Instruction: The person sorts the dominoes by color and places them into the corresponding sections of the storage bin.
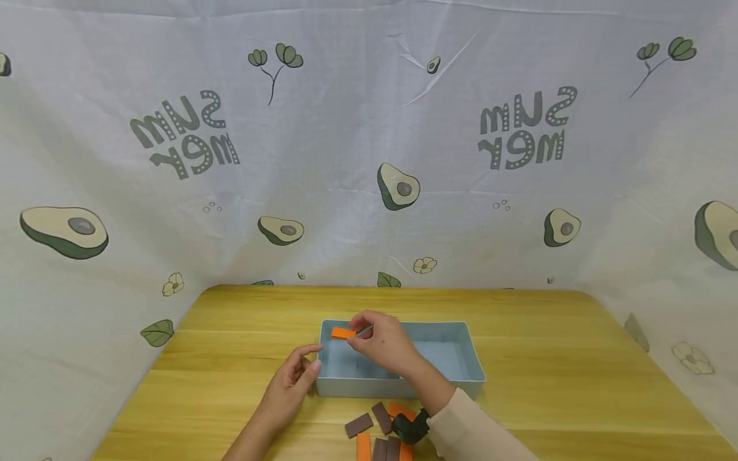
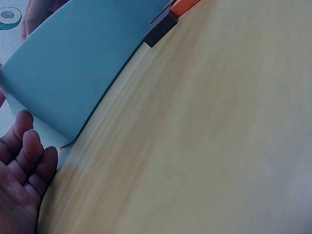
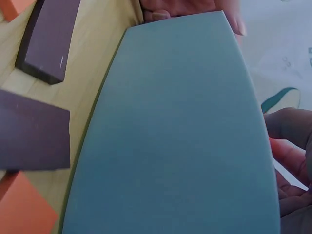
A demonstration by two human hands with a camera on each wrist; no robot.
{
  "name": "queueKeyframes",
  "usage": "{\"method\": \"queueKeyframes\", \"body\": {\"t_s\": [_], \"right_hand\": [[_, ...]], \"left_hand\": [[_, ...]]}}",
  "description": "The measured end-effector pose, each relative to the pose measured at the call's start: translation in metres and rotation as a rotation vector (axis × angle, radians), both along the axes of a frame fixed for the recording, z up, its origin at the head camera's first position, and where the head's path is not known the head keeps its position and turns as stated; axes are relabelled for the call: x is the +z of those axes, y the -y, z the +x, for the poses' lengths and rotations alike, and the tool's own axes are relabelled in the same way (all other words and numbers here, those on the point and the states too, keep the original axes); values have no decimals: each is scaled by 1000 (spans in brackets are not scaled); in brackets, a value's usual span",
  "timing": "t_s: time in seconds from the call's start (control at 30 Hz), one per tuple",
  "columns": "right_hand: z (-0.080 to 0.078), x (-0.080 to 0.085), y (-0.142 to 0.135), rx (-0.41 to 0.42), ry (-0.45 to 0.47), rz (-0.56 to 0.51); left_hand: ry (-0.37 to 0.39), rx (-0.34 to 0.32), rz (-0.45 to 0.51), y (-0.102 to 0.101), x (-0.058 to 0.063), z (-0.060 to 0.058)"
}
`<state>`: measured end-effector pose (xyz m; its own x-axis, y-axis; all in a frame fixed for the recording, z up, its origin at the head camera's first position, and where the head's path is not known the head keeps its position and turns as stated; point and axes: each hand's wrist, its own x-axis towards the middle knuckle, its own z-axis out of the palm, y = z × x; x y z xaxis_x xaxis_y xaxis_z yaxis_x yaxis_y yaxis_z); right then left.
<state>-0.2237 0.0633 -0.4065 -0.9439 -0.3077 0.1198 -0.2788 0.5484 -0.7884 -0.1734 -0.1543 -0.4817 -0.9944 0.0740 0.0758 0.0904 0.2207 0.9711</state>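
Observation:
A light blue rectangular box stands on the wooden table, its inside visible in the head view. My right hand reaches over its front wall and pinches an orange block between thumb and fingers near the back left corner. In the right wrist view the outer wall hides most of that block. At the box's left end rests my left hand, its thumb and index fingertip right at the rim and corner. Its other fingers lie loosely bent beside the box's lower corner in the left wrist view.
In front of the box lie several brown blocks and orange blocks, loosely grouped. A dark wrist camera on the right wrist overlaps some of them. Behind the table hangs a white cloth printed with avocados.

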Motion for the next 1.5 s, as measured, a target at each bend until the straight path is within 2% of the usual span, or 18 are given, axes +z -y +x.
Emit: {"method": "queueKeyframes", "body": {"t_s": [0.33,0.6,0.83,1.1,1.4,1.5], "right_hand": [[-4,-11,10,37,21,57],[-8,-15,14,48,-21,98],[-9,-21,17,52,-77,178],[-10,-25,22,7,-152,274],[-13,-27,24,-30,-140,335],[-14,-27,24,-21,-116,313]], "left_hand": [[-13,-30,-3,0,-4,1],[-6,-14,-9,0,-3,1],[-13,-18,3,0,-4,2],[-22,-22,-11,1,-2,0],[-28,-20,-7,2,-3,0],[-30,-15,-10,1,-3,0]]}}
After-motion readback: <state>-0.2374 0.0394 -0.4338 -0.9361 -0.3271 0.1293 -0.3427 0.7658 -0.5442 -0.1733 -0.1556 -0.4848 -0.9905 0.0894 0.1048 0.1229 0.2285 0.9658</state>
